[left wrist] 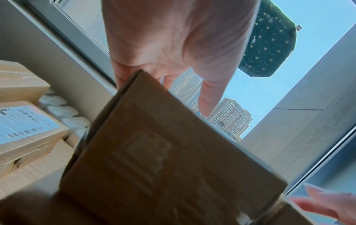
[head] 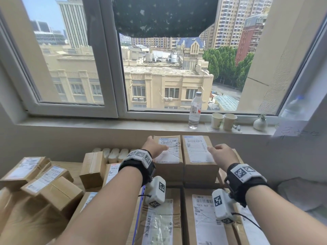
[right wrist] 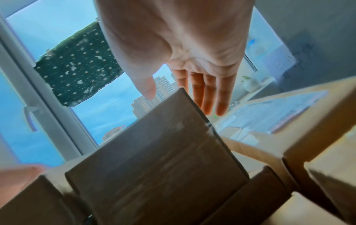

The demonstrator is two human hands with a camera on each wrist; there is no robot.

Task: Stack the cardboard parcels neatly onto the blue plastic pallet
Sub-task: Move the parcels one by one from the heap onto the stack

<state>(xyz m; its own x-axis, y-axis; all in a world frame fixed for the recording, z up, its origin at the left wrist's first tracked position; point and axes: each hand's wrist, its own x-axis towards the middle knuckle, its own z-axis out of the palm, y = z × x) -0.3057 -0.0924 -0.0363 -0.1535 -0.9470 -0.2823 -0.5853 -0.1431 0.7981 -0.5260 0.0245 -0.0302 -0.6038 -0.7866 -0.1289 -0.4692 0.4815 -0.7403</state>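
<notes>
Two brown cardboard parcels stand side by side on top of a layer of labelled parcels (head: 203, 218). My left hand (head: 155, 147) rests on the left parcel (head: 169, 167), thumb on its label and fingers running along its left side. In the left wrist view the left hand (left wrist: 173, 45) reaches past that parcel (left wrist: 163, 152), whose corner hides the fingers. My right hand (head: 221, 153) lies beside the right parcel (head: 198, 151). In the right wrist view the right hand (right wrist: 183, 45) has straight fingers at the right edge of that parcel (right wrist: 154, 159). A thin blue strip (head: 138, 209) shows between lower parcels.
Several loose parcels (head: 51, 188) lie jumbled at the left. A white radiator (head: 113, 154) sits behind them under the window sill (head: 88, 122). On the sill stand a water bottle (head: 194, 110), two paper cups (head: 223, 121) and a small white vase (head: 260, 123).
</notes>
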